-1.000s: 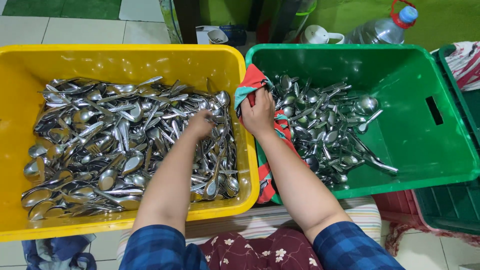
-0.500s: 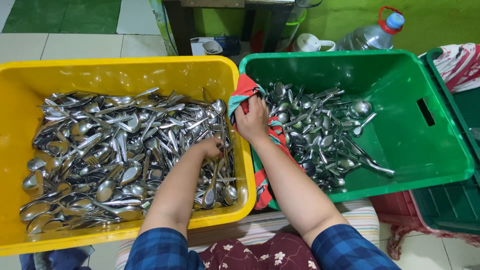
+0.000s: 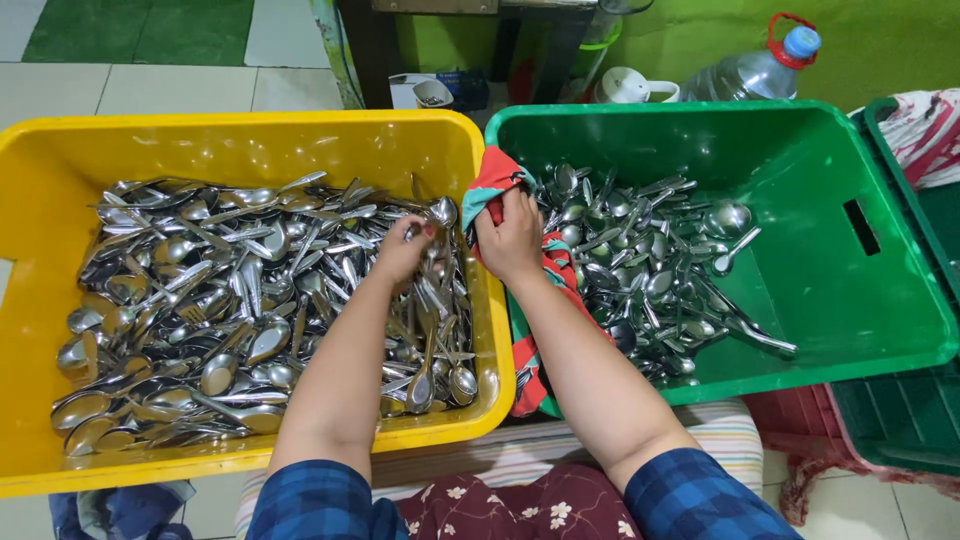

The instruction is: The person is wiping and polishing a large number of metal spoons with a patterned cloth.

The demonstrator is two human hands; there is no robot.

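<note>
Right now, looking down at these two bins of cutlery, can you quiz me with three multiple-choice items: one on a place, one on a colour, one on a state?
1. Where is the left hand?
A. in the yellow bin
B. in the green bin
C. on the floor

2. What colours is the cloth?
A. blue and white
B. red and green
C. plain black

3. What is the right hand doing?
A. resting flat and open
B. holding the water bottle
C. gripping the cloth

Answers: 1 A, it is among the yellow bin's spoons; 2 B, red and green patches show; 3 C, its fingers close on the cloth at the bins' shared edge.
</note>
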